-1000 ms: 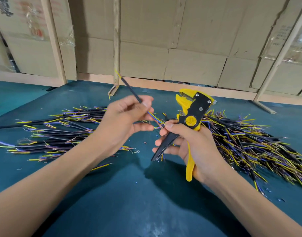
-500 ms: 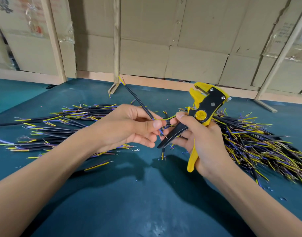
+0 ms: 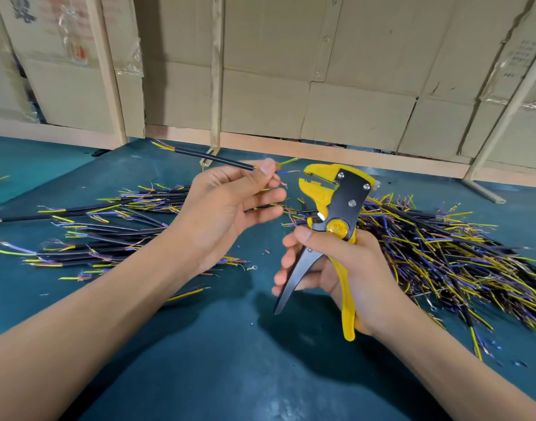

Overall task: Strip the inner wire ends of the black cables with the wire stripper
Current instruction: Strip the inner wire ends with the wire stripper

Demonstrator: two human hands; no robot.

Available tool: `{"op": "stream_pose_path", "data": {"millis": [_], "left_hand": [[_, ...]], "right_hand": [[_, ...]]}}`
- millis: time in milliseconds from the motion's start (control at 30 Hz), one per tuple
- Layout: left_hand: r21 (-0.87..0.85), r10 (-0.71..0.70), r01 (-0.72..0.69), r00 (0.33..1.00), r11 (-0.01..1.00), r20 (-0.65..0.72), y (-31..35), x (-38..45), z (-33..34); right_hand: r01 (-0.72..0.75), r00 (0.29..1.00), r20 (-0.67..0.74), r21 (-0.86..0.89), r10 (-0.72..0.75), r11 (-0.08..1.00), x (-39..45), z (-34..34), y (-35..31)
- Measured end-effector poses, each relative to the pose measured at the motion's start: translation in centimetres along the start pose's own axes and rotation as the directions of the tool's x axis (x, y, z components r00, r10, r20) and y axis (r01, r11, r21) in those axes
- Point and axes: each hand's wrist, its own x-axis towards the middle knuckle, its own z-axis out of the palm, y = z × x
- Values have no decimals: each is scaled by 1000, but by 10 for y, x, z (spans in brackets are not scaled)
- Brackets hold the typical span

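My left hand (image 3: 227, 208) pinches a short black cable (image 3: 213, 158) near its right end, with the cable slanting up to the left. Its yellow-green, blue and copper-tipped inner wires fan out past my fingertips toward the tool. My right hand (image 3: 336, 268) grips the handles of a yellow and black wire stripper (image 3: 333, 205), held upright. The stripper's jaws point left, a short gap away from the wire ends. Nothing sits between the jaws.
A pile of black cables (image 3: 102, 226) lies on the teal table (image 3: 230, 360) under my left arm. A larger, tangled heap of cables (image 3: 443, 253) lies to the right. Small insulation scraps (image 3: 253, 268) dot the table. Cardboard boxes (image 3: 321, 86) and wooden posts stand behind.
My left hand has lifted the cable up and away from my right hand and laid it flatter. The stripper has swung so its jaws face the wire ends.
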Motion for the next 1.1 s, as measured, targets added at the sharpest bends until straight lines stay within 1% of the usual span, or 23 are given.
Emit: {"op": "stream_pose_path", "data": {"millis": [133,300,433,633,767,867,933,1033,1100], "left_hand": [[-16,-14,15,1000,1000,3,0,-1,4],[12,-30,30,999,999,34,0,-3,8],[29,-35,34,999,999,35,1,-3,8],[96,3,-5,1000,995,16,3,-4,8],[159,-31,36,999,987,-36,5,-4,8],[156,-52,62,997,986,-64,5,-3,8],[160,-58,71,995,985,-85,6,-3,8],[251,10,24,991,968,-133,4,-1,8],[305,66,-11,984,952,-169,3,-1,9]], "right_hand": [[-14,1000,10,-7,14,1000,0,0,0],[-26,1000,15,-34,26,999,-1,2,-1],[-39,999,-14,-69,38,997,-1,4,-2],[-70,996,-59,-124,63,990,-2,8,-7],[-82,995,-63,-103,76,991,-3,9,-6],[-90,995,-52,-82,86,993,-3,11,-8],[-105,992,-77,-67,99,992,-4,13,-9],[-135,980,-151,-50,126,990,-6,12,-8],[-157,983,-94,4,157,988,-6,11,-8]]}}
